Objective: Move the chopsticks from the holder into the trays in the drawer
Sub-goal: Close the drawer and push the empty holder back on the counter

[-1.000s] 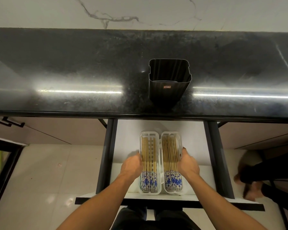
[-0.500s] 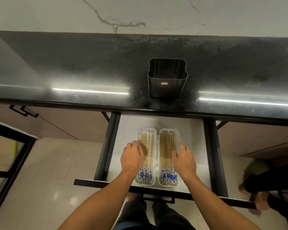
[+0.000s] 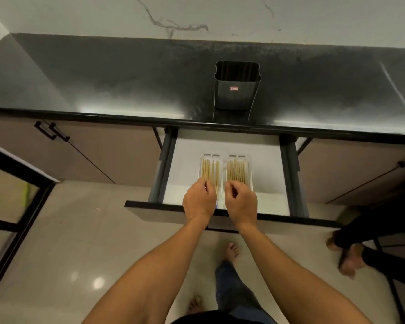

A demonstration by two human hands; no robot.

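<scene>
The drawer (image 3: 268,160) under the black counter stands pulled out. Two clear trays lie side by side in it. The left tray (image 3: 201,163) and the right tray (image 3: 250,166) each hold several bamboo chopsticks (image 3: 237,171) lying lengthwise. My left hand (image 3: 199,200) hovers over the left tray's near end with its fingers curled in. My right hand (image 3: 241,202) does the same over the right tray. Both hands hide the chopsticks' near ends. The black holder (image 3: 236,90) stands upright on the counter behind the drawer, and nothing shows inside it.
The drawer front (image 3: 150,209) juts out at hip height. Another person's legs and feet (image 3: 347,260) are on the floor at the right. My own bare foot (image 3: 230,251) is below the drawer. Cabinet handles (image 3: 52,134) and a black frame (image 3: 17,202) are on the left.
My hands have left the outer sides of the trays and drawn back and inward over the near ends, with fingers curling. The view has pulled back from the drawer.
</scene>
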